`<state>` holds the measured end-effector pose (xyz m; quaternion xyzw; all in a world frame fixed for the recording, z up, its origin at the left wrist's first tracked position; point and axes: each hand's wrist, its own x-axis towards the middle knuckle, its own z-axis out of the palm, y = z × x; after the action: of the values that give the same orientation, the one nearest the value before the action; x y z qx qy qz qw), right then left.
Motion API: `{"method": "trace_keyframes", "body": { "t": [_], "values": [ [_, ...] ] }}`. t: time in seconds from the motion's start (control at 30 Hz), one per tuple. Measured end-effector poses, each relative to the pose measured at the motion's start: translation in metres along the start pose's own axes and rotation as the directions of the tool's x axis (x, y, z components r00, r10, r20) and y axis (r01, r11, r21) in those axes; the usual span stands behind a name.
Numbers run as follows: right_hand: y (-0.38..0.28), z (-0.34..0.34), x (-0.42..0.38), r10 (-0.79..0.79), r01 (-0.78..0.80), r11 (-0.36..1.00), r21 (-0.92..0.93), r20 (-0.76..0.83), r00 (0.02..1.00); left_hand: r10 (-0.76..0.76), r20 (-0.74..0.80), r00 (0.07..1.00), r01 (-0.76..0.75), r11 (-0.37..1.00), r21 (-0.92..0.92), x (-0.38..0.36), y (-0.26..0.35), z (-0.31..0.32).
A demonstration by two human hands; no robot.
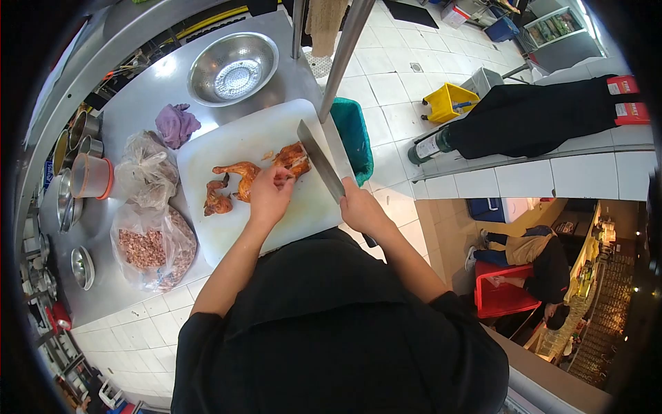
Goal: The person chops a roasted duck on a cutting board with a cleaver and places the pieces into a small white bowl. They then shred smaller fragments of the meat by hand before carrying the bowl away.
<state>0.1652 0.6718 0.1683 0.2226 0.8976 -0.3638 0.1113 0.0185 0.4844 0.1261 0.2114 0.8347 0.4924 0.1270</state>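
Observation:
Pieces of browned roast chicken lie on a white cutting board [234,138]. My right hand [362,207] grips the handle of a cleaver [319,159], its broad blade beside the largest roast chicken piece [294,159]. My left hand [270,196] is closed, its bent fingertips at the near edge of that piece; exactly what they pinch is partly hidden. Left of this hand lie a chicken leg [241,172] and a smaller chicken piece [217,200], apart from the cleaver.
On the steel table stand a metal bowl [234,69], a purple cloth [177,125], a plastic bag of chopped meat [153,245] and a tub [89,176]. A metal post [345,55] and green-lined bin [352,138] flank the board. Another person [545,265] stands by a red container.

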Motion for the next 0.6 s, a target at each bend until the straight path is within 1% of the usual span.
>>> {"method": "trace_keyframes", "body": {
  "t": [0.13,0.2,0.27,0.43,0.5,0.57,0.6],
  "values": [
    [0.001,-0.004,-0.006,0.030,-0.030,0.999,0.019,-0.014,0.999,0.016,-0.049,0.999,-0.016,1.000,0.004,0.002,0.004,-0.015],
    [0.004,-0.003,-0.009,0.035,-0.035,0.999,0.010,-0.021,0.999,0.042,-0.002,0.999,-0.042,0.993,0.110,0.002,0.006,-0.017],
    [0.006,-0.001,-0.010,0.039,-0.038,0.999,0.003,-0.031,0.999,0.058,-0.018,0.998,-0.055,0.991,0.126,-0.003,-0.001,-0.009],
    [0.008,0.004,-0.017,0.043,-0.044,0.998,0.038,0.027,0.999,0.108,-0.047,0.993,-0.100,0.984,0.147,-0.008,-0.014,0.013],
    [0.007,0.003,-0.023,0.060,-0.062,0.998,0.033,0.050,0.997,-0.032,-0.042,0.999,0.034,0.998,0.060,-0.003,-0.014,0.017],
    [0.005,-0.001,-0.032,0.074,-0.076,0.997,0.028,0.075,0.994,-0.052,-0.050,0.997,0.054,0.998,0.038,-0.001,-0.012,0.018],
    [0.004,-0.006,-0.039,0.054,-0.057,0.998,0.034,0.067,0.996,-0.068,-0.055,0.996,0.069,0.997,0.019,0.000,-0.010,0.016]
  ]
}}
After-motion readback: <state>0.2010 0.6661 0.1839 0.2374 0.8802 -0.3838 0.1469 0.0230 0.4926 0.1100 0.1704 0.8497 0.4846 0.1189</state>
